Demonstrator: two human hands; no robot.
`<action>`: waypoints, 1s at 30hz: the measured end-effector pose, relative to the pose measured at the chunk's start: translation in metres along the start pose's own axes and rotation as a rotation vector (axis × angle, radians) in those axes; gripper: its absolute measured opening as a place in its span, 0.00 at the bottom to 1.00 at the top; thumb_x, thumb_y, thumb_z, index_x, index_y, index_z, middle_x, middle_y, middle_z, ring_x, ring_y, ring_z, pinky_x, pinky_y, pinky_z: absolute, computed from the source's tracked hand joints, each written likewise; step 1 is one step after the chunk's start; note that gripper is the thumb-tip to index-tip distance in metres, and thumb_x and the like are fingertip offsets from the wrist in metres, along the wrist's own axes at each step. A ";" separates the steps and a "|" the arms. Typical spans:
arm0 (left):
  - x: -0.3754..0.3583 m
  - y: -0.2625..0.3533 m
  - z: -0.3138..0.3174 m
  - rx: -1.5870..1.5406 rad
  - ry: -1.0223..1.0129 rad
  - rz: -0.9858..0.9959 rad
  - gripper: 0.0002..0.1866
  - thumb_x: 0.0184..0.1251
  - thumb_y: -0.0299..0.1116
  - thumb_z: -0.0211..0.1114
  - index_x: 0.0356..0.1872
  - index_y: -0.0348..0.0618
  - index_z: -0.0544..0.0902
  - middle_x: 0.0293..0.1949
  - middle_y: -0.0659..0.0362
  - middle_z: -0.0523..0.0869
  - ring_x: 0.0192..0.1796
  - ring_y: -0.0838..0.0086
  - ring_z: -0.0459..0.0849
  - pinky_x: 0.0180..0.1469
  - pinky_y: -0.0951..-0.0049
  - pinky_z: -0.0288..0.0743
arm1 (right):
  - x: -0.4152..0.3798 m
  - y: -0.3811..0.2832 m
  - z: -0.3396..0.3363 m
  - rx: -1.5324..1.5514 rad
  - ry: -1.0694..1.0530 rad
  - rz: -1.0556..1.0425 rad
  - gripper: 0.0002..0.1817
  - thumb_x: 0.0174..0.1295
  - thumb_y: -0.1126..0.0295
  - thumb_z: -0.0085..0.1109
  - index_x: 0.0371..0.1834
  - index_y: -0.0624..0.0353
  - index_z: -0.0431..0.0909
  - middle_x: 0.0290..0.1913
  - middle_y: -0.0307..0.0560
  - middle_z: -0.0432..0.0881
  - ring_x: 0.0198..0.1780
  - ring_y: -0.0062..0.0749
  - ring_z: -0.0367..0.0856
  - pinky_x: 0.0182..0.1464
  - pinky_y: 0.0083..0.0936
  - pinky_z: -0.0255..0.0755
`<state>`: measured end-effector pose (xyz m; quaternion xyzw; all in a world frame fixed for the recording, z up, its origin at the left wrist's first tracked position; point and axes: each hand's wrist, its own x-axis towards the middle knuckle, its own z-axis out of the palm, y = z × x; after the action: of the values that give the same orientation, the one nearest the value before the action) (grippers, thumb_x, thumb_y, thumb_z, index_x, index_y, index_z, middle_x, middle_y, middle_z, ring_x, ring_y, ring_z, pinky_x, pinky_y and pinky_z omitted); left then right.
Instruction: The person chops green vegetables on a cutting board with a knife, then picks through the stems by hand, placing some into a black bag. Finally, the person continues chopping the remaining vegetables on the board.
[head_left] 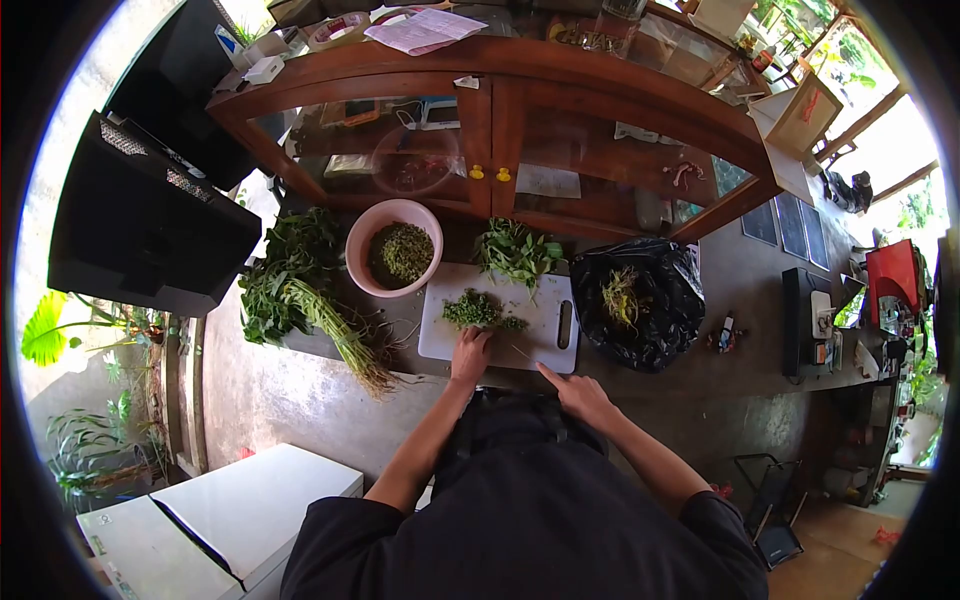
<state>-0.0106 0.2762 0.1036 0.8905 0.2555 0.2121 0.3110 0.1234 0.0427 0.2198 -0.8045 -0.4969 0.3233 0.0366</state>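
A person in a dark shirt stands at the table [740,345], where a white cutting board [432,345] lies directly in front. The left hand [473,352] is at the near edge of the board, its fingers bent together against the chopped greens [470,308]; whether it grips any of them cannot be told. The right hand [582,393] is closed around a knife [522,353], index finger stretched forward, the thin blade pointing over the board toward the pile. Leafy sprigs [515,250] lie at the board's far edge. Just beside the board, on the left, a pink bowl [359,262] holds more cut greens. Farther left lies a bundle of long-stemmed greens [335,325], its roots turned toward the person. To the right of the board an open black plastic bag [660,340] contains pale, stringy trimmings [622,297]. A glass-fronted wooden cabinet [482,130] stands behind.
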 end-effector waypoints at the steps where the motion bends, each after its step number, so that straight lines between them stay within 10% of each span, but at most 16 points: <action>1: 0.000 0.000 0.000 0.004 0.000 0.003 0.12 0.57 0.23 0.65 0.42 0.41 0.87 0.39 0.53 0.82 0.47 0.55 0.80 0.53 0.58 0.77 | -0.001 -0.001 0.000 -0.010 0.006 -0.017 0.45 0.61 0.73 0.49 0.81 0.25 0.48 0.34 0.62 0.85 0.34 0.61 0.84 0.41 0.54 0.79; 30: -0.002 0.006 0.001 0.015 0.013 -0.021 0.08 0.61 0.25 0.65 0.41 0.38 0.86 0.39 0.53 0.82 0.47 0.56 0.81 0.51 0.59 0.77 | 0.013 0.017 0.035 0.033 0.168 -0.127 0.46 0.58 0.73 0.50 0.81 0.28 0.49 0.24 0.59 0.81 0.26 0.59 0.82 0.33 0.56 0.77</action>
<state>-0.0095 0.2704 0.1063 0.8887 0.2683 0.2129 0.3049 0.1210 0.0358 0.1793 -0.7949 -0.5369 0.2596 0.1119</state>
